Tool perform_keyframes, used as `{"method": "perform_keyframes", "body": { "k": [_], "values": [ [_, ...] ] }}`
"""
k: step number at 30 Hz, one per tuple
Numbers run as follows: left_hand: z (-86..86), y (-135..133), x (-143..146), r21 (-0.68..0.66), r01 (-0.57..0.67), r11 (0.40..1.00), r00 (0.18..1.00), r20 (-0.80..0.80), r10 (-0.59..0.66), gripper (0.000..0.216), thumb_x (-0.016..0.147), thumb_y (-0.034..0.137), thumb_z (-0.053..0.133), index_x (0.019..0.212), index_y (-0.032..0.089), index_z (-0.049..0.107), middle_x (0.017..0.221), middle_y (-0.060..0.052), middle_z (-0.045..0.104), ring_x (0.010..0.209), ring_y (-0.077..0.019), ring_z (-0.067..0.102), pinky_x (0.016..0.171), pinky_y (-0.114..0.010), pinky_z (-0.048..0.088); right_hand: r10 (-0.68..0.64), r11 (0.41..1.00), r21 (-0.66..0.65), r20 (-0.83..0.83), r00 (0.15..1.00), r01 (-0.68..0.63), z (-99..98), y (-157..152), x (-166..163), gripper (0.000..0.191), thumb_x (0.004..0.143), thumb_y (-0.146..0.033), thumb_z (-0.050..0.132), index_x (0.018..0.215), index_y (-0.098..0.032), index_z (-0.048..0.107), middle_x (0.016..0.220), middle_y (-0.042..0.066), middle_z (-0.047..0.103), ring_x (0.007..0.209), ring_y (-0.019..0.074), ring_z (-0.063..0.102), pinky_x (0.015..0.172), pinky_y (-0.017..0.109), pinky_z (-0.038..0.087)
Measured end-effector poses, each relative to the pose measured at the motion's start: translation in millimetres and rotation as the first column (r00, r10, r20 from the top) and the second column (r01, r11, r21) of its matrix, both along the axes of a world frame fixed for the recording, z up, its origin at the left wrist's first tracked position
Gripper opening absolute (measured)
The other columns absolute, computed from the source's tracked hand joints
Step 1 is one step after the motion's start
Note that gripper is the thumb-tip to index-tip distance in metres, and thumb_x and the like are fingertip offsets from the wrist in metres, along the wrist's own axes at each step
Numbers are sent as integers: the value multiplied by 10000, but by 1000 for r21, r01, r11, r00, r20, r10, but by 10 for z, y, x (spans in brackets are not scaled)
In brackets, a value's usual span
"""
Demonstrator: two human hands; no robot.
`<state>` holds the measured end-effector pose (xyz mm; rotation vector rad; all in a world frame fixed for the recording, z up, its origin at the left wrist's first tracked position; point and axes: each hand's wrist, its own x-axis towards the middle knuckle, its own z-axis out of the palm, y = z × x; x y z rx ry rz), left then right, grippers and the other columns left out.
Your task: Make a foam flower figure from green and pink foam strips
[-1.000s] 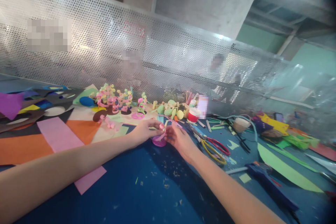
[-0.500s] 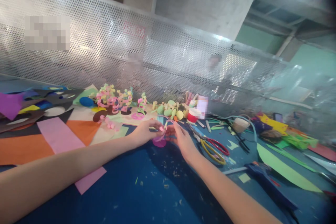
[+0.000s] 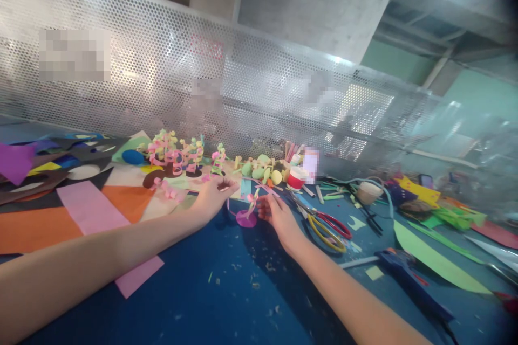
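On the blue tabletop stands a small paper piece with a round purple base (image 3: 246, 219) and an upright pale stem (image 3: 251, 204), pink and light green near its top. A thin pink paper strip (image 3: 229, 207) runs from beside this base up to my left hand (image 3: 214, 199), whose thumb and fingers are pinched together; their exact hold is small and blurred. Just right of the stem is my right hand (image 3: 281, 220), its fingers loosely bent and apart, with nothing visible in them. Behind my hands are finished-looking curled paper pieces (image 3: 194, 156) in pink, yellow and green.
Scissors with red and yellow handles (image 3: 327, 226) lie right of my right hand, with a blue glue gun (image 3: 415, 280) nearer me. Coloured paper sheets (image 3: 87, 207) cover the left side. A red-and-white cup (image 3: 297, 178) and a perforated metal screen (image 3: 162, 70) are behind.
My left hand has moved left and slightly up from the stem, with the pink strip now stretching out to it. My right hand's fingers have drawn slightly away, leaving the stem in view.
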<state>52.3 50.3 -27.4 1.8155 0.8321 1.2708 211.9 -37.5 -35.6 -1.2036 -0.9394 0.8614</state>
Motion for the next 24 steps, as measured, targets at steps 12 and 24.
{"method": "perform_keyframes", "body": {
  "k": [12,24],
  "values": [
    [53,-55,-14,-73,28,997,999,-37,-31,296,708,440,574,726,162,676,754,-25,677,768,-201,587,724,-289,422,4,1000,-13,16,1000,-4,8,-25,-13,337,727,-500,531,683,-183,637,661,43,625,598,162,564,607,311,461],
    [6,-17,11,-102,122,987,992,1,-123,239,683,348,598,799,151,667,811,-36,680,791,-193,605,733,-287,437,-1,1000,-13,30,1000,1,7,-32,-12,338,740,-496,517,677,-189,643,650,45,623,605,172,567,596,313,454]
  ]
}}
